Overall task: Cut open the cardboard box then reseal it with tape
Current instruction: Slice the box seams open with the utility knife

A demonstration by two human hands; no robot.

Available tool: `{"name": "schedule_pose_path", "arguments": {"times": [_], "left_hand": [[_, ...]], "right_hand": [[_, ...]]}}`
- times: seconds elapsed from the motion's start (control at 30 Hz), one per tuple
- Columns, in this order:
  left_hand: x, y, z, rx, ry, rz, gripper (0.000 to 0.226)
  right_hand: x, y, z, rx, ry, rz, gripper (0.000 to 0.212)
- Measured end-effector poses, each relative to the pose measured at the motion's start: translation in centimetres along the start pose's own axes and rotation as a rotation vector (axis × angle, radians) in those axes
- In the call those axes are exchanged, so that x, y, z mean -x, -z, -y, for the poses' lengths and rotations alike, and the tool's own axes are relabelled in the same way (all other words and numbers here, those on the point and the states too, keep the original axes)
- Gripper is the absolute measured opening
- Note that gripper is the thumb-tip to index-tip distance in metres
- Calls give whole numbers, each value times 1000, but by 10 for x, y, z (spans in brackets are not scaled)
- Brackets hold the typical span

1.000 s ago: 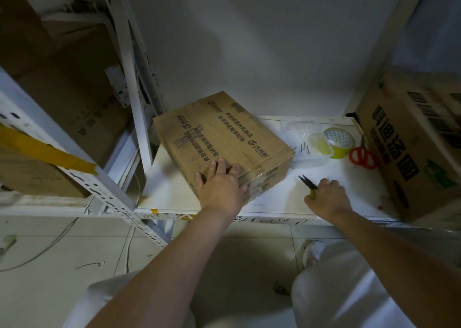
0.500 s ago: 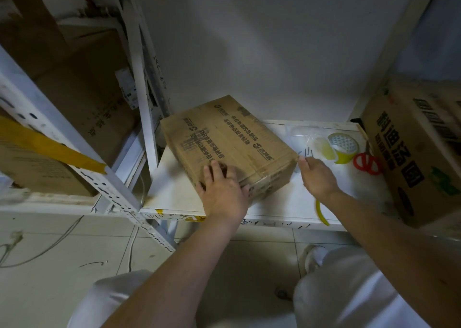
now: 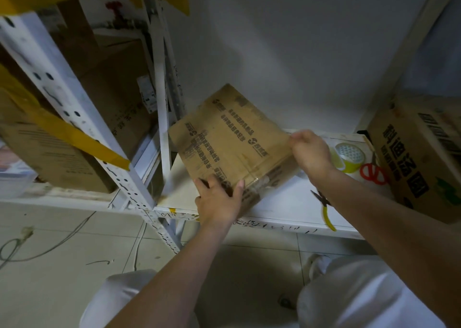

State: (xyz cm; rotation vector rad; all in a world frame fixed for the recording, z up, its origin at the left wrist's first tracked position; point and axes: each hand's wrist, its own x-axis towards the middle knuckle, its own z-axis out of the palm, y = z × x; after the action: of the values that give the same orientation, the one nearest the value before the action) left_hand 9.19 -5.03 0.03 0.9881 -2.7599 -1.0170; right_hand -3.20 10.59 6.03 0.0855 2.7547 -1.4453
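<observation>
While tipped up on the white metal shelf [image 3: 282,203], brown printed cardboard box [image 3: 229,140] held at both sides: left hand [image 3: 219,200] fingers clenched round near corner, right hand [image 3: 309,153] fingers gripping right edge. Close beside, right: tape roll [image 3: 349,155], red-handled scissors [image 3: 374,175], yellow-handled pliers [image 3: 326,210] at shelf's front edge. Large printed carton [image 3: 421,158] crowding far right. Box print too blurred to read.
</observation>
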Motion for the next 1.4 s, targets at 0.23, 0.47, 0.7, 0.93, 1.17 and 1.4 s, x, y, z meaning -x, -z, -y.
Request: {"name": "schedule_pose_path", "arguments": {"times": [0.23,0.47,0.7,0.93,1.17,1.4], "left_hand": [[-10,0,10,590,67,157,70],[-8,40,7,949,273,318,68],[-16,100,-19,1098,228,242,44],[-2,100,-28,1005,339,326,51],[-3,91,-26,1270,301,342,35],[-11,41,-1,1501,425,350,57]], "right_hand": [[55,-8,47,306,601,-208,29],[91,-38,38,468,938,-174,33],[91,-45,46,254,1051,-66,35],[61,-23,33,-181,56,356,31],[58,12,55,-218,294,486,32],[59,16,62,307,534,642,46]]}}
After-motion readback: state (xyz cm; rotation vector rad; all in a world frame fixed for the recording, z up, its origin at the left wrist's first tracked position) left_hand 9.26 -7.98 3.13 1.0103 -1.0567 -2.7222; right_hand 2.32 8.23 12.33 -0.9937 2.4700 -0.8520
